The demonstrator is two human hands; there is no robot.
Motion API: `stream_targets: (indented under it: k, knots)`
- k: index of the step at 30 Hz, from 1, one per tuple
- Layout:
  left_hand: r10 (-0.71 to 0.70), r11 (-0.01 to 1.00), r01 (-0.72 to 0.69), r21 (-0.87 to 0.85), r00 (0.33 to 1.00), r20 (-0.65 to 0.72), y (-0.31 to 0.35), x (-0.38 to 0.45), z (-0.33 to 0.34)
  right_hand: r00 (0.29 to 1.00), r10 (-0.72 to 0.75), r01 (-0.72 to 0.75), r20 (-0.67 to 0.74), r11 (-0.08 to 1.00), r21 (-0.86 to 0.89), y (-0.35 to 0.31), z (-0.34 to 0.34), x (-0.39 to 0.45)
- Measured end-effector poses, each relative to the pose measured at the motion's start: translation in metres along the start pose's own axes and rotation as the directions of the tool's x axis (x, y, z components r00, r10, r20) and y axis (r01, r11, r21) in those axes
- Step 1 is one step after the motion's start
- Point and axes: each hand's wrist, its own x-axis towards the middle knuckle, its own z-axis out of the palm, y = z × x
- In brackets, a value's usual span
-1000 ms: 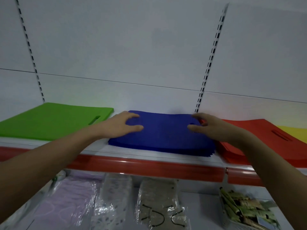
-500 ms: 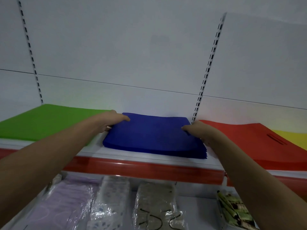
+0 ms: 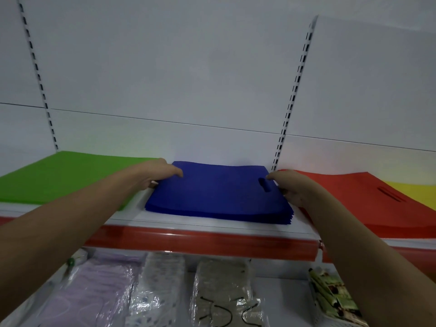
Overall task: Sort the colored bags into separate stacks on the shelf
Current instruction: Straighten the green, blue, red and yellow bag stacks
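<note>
Four flat stacks of bags lie side by side on the upper shelf (image 3: 200,228): green (image 3: 63,175) at the left, blue (image 3: 217,192) in the middle, red (image 3: 349,199) to its right, and yellow (image 3: 415,192) at the far right edge. My left hand (image 3: 158,172) curls over the back left edge of the blue stack. My right hand (image 3: 292,187) holds the stack's right edge, one fingertip on top beside the handle slot (image 3: 264,185). The blue stack sits between both hands, its front layers slightly fanned.
A red strip (image 3: 200,244) runs along the shelf's front edge. A slotted upright (image 3: 292,90) rises on the white back wall behind the blue stack. Below lie plastic-wrapped packs (image 3: 103,291) (image 3: 219,291) and a white basket of green packets (image 3: 330,296).
Both hands slid off the top of the blue stack to its left and right edges. The stack shifted slightly back on the shelf, and its handle slot now shows.
</note>
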Motion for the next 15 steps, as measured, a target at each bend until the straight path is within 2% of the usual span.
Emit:
stream_targets:
  k: [6, 8, 10, 12, 14, 15]
  knots:
    - [0.035, 0.99, -0.036, 0.133, 0.999, 0.016, 0.003, -0.004, 0.002, 1.0, -0.002, 0.001, 0.012, 0.996, 0.087, 0.004, -0.004, 0.005]
    - [0.129, 0.945, -0.124, 0.302, 0.992, 0.002, 0.001, -0.013, 0.002, 0.997, -0.081, 0.079, -0.015, 0.992, -0.098, 0.011, -0.012, 0.005]
    - [0.371, 0.802, -0.348, 0.486, 0.927, 0.052, -0.002, -0.025, 0.0, 0.964, -0.262, 0.265, 0.052, 0.914, -0.308, 0.021, -0.025, -0.004]
    - [0.534, 0.646, -0.564, 0.515, 0.815, 0.224, -0.003, -0.042, 0.0, 0.885, -0.376, 0.46, 0.276, 0.803, -0.38, 0.028, -0.036, -0.02]
    - [0.569, 0.554, -0.678, 0.483, 0.732, 0.375, -0.004, -0.054, 0.007, 0.817, -0.329, 0.555, 0.473, 0.671, -0.492, 0.029, -0.037, -0.034]
    - [0.584, 0.499, -0.717, 0.487, 0.693, 0.423, -0.005, -0.056, 0.014, 0.805, -0.296, 0.576, 0.514, 0.597, -0.559, 0.03, -0.036, -0.035]
